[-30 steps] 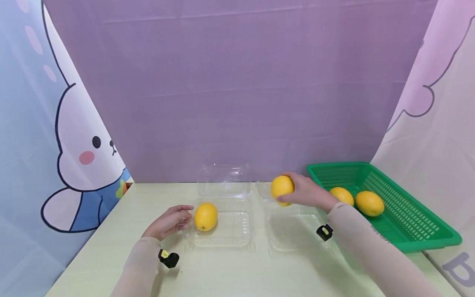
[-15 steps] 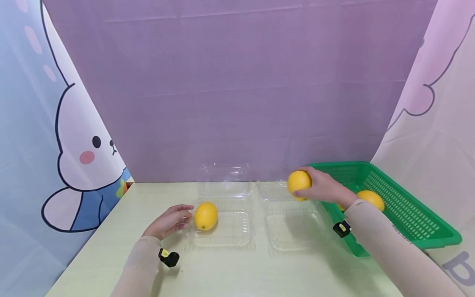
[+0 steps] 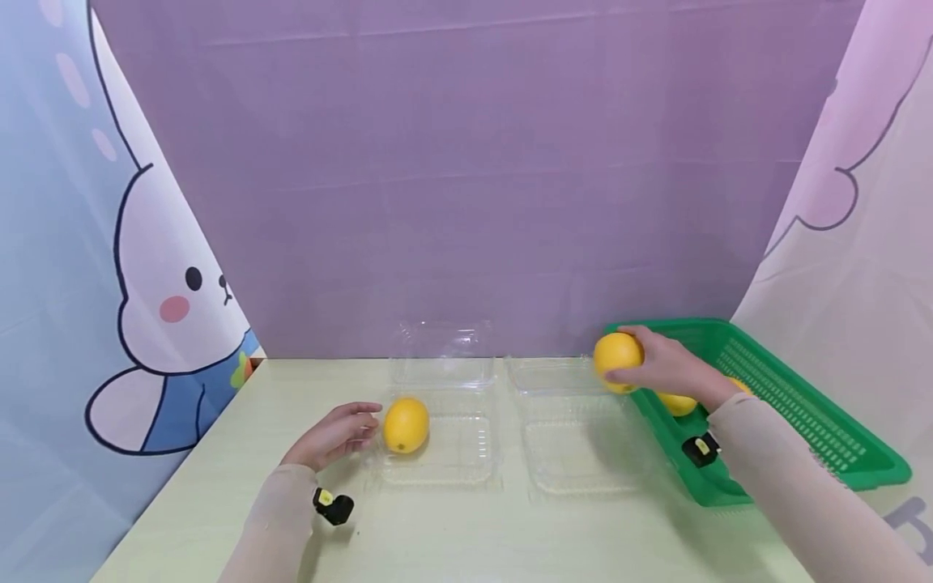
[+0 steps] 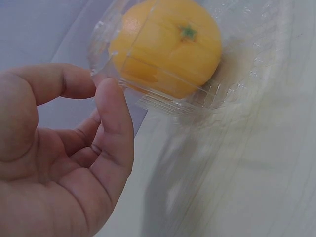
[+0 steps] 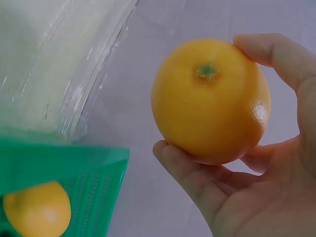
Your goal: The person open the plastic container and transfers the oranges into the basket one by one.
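Note:
My right hand [image 3: 666, 368] grips an orange [image 3: 616, 356], thumb on one side and fingers on the other. It is held up over the left rim of the green basket [image 3: 674, 445]; the right wrist view shows its green stem star [image 5: 207, 71]. My left hand [image 4: 74, 148] has loosely bent fingers beside the left clear plastic box [image 3: 459, 461]. Its fingertips come close to the box's edge; whether they touch is hard to tell. Another orange [image 3: 406, 425] sits at the left side inside that box, seen through the clear wall in the left wrist view.
A second clear box [image 3: 576, 461] lies open on the pale table [image 3: 452, 534], lid [image 3: 550, 376] folded back. In the basket, one orange [image 3: 678, 403] shows and another is mostly hidden by my right arm. A purple cloth [image 3: 466, 178] hangs behind.
My right hand has carried its orange rightward, from above the right box to the basket's left rim. The left hand and the orange in the left box look unmoved.

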Available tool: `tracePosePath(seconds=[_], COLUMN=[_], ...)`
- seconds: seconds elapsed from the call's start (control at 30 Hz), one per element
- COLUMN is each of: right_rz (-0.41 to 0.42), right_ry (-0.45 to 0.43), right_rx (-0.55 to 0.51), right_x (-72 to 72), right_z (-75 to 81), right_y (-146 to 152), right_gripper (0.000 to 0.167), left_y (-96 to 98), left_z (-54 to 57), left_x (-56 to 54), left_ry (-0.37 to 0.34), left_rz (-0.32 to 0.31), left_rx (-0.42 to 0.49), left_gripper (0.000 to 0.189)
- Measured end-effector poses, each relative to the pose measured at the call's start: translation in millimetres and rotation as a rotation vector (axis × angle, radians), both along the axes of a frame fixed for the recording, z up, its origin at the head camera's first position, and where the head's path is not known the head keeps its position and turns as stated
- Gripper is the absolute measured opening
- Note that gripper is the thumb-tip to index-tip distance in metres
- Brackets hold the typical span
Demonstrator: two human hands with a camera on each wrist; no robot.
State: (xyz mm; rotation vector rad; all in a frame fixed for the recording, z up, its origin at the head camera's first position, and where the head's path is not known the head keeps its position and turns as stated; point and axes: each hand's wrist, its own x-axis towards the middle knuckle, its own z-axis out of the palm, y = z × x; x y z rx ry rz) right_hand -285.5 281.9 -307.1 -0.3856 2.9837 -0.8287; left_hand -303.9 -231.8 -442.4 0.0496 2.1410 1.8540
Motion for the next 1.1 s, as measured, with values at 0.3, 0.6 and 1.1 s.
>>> tracePosePath(seconds=[0.3, 0.6, 1.1], right_rz=[-0.037, -0.055, -0.063], right_ry=[-0.028, -0.043, -0.155], right_rx=[0.030, 0.060, 0.099], right_x=[3.7, 5.7, -1.5], right_z=[1.0, -0.3, -15.9], right_y=[24.2, 50.2, 96.6], right_gripper=[0.097, 0.097, 0.097], left_y=[0.8, 1.8, -0.1], left_z=[0.5, 0.4, -2.9], left_x=[-0.8, -0.1, -2.8], left_ry=[-0.008, -0.011, -0.025], left_rz=[0.008, 0.023, 0.028], left_rx=[-0.016, -0.022, 0.004], left_gripper=[0.048, 0.046, 0.047])
